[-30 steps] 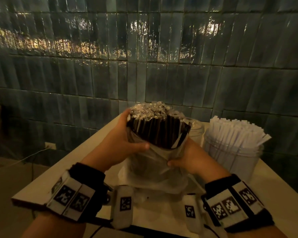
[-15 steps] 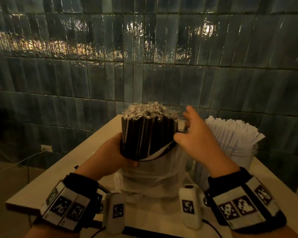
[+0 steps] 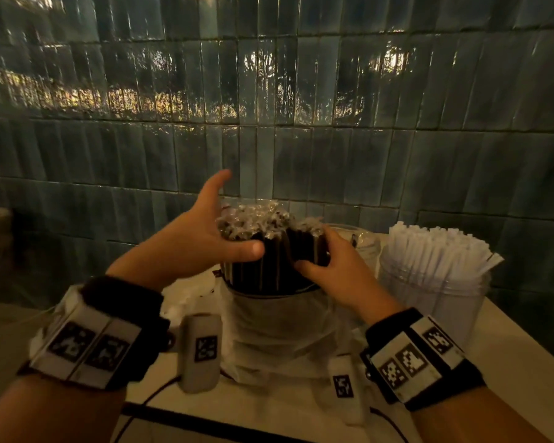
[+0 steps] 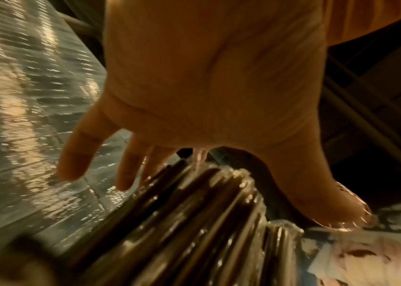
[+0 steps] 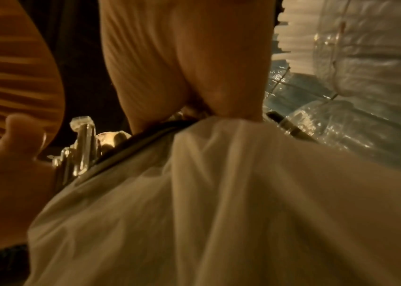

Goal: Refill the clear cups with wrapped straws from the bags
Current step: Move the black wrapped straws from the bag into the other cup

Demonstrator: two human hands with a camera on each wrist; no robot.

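Your right hand [image 3: 339,270] is grasping the black straws [image 3: 269,254] at their right side. They are standing upright in the plastic bag [image 3: 275,330] below your fingers. Your left hand [image 3: 192,241] is spread and released, its thumb touching the bundle. The cup [image 3: 435,298] of white straws is standing right of your grip.

Beyond the left hand [image 3: 189,247] and the right hand [image 3: 336,276] stands a wall of narrow, glossy dark teal tiles [image 3: 301,148], set upright in rows. The glaze gives back warm yellow light in broken patches, mostly in a band high above the hands. Under the hands lies a pale cream counter with a flat top [image 3: 509,350]; it reaches the wall. Far to the left of the left hand, lower down, is a dim brownish floor [image 3: 0,334]. The room is dark, and the light is warm.
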